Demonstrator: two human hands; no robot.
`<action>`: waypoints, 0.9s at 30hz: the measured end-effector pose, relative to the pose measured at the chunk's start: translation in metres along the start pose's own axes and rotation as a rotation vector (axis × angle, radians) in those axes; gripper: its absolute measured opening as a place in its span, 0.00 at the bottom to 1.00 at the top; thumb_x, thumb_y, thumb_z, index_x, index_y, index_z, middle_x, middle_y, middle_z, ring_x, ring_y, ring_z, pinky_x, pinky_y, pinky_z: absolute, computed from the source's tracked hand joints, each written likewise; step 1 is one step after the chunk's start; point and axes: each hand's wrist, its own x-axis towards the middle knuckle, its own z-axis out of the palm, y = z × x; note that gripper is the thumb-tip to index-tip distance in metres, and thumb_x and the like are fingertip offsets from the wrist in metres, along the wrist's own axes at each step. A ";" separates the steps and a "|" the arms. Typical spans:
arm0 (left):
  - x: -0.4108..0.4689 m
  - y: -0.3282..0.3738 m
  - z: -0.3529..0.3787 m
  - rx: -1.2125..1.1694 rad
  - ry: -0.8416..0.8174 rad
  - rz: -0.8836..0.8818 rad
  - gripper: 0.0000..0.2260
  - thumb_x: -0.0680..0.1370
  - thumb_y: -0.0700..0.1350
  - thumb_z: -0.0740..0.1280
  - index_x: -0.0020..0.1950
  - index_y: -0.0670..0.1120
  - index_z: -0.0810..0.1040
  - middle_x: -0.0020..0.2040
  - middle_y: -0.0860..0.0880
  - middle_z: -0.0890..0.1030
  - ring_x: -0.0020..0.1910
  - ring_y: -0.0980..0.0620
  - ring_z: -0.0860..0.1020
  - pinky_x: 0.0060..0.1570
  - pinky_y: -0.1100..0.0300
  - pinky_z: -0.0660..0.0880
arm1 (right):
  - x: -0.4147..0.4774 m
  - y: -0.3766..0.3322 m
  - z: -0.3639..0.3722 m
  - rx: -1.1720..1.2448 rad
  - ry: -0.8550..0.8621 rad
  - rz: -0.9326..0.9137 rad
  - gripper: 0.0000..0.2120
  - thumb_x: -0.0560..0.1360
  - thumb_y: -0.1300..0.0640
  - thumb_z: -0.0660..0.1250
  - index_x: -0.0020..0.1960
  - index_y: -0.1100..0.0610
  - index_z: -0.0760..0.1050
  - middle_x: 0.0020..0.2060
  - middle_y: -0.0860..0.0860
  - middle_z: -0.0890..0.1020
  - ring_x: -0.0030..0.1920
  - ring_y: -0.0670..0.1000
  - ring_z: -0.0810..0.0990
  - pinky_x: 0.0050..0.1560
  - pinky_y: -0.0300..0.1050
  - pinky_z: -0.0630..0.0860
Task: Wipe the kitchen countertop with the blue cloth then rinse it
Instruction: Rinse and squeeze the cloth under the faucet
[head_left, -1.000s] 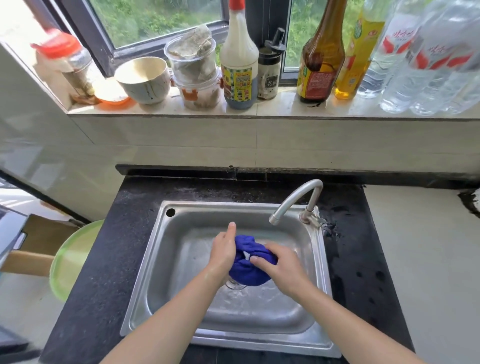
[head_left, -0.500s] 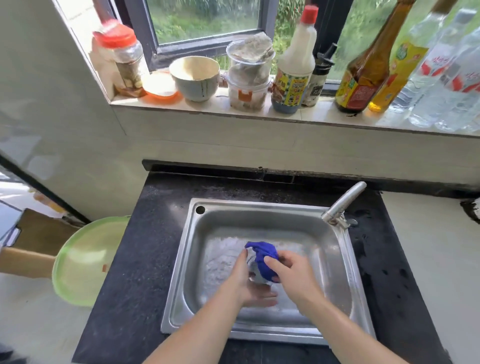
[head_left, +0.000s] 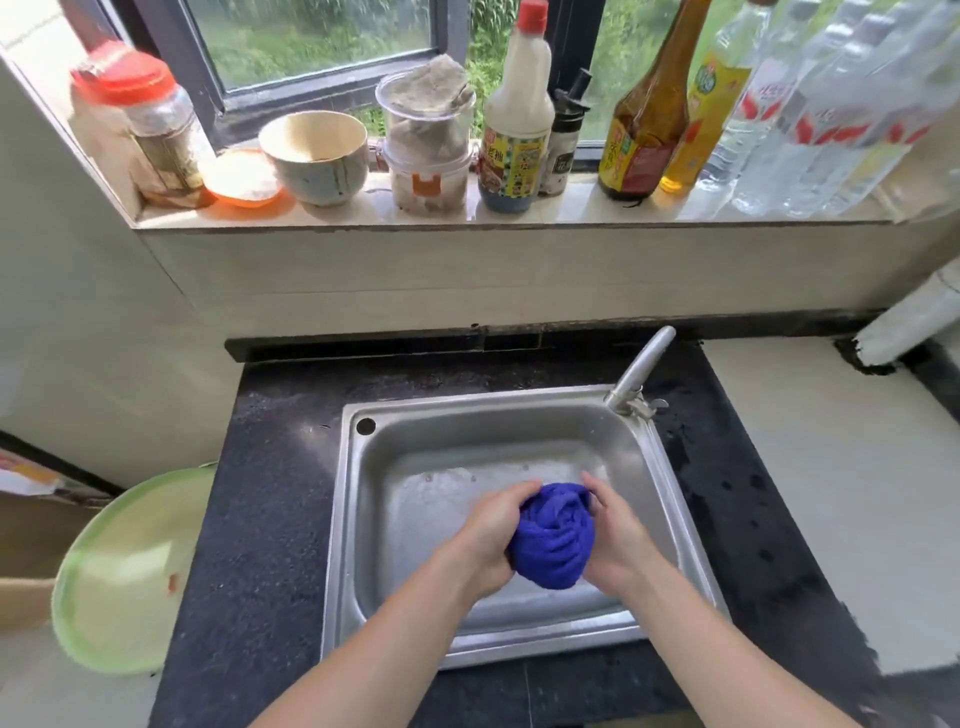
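Note:
The blue cloth (head_left: 553, 538) is bunched into a wet ball over the steel sink (head_left: 363, 519). My left hand (head_left: 491, 535) grips its left side with curled fingers. My right hand (head_left: 615, 535) grips the right side, fingers wrapped over the top. Both hands squeeze the cloth above the basin, near the front. The tap (head_left: 641, 371) stands at the sink's back right corner, its spout turned away over the back wall. No water stream is visible. The black countertop (head_left: 260, 519) surrounds the sink.
A window sill (head_left: 467, 218) behind holds a jar, bowls, stacked tubs and several bottles. A green plastic basin (head_left: 124, 571) sits left of the counter. A pale counter (head_left: 857, 493) lies to the right.
The tap spout has swung from over the sink to the back. Both hands moved forward in the basin and now enclose the cloth from both sides, bunched bigger.

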 end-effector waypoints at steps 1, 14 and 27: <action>0.000 0.001 0.001 0.119 0.048 0.040 0.11 0.80 0.46 0.62 0.44 0.43 0.81 0.40 0.45 0.83 0.40 0.47 0.79 0.44 0.57 0.74 | 0.002 0.002 0.004 -0.010 -0.047 0.003 0.22 0.79 0.48 0.58 0.51 0.66 0.79 0.50 0.64 0.82 0.51 0.61 0.81 0.59 0.55 0.74; 0.008 0.028 -0.025 0.265 0.487 0.206 0.21 0.82 0.58 0.52 0.59 0.42 0.68 0.52 0.45 0.77 0.50 0.47 0.78 0.48 0.53 0.75 | -0.007 -0.007 0.037 -0.670 -0.315 -0.314 0.23 0.65 0.56 0.77 0.54 0.61 0.71 0.45 0.56 0.83 0.43 0.53 0.82 0.45 0.46 0.77; 0.004 0.014 -0.033 -0.119 -0.073 -0.086 0.30 0.78 0.64 0.58 0.66 0.40 0.75 0.56 0.38 0.78 0.50 0.40 0.78 0.56 0.46 0.74 | -0.019 -0.067 0.035 -1.458 -0.562 -0.536 0.24 0.66 0.75 0.57 0.33 0.47 0.78 0.47 0.52 0.78 0.41 0.47 0.76 0.43 0.42 0.72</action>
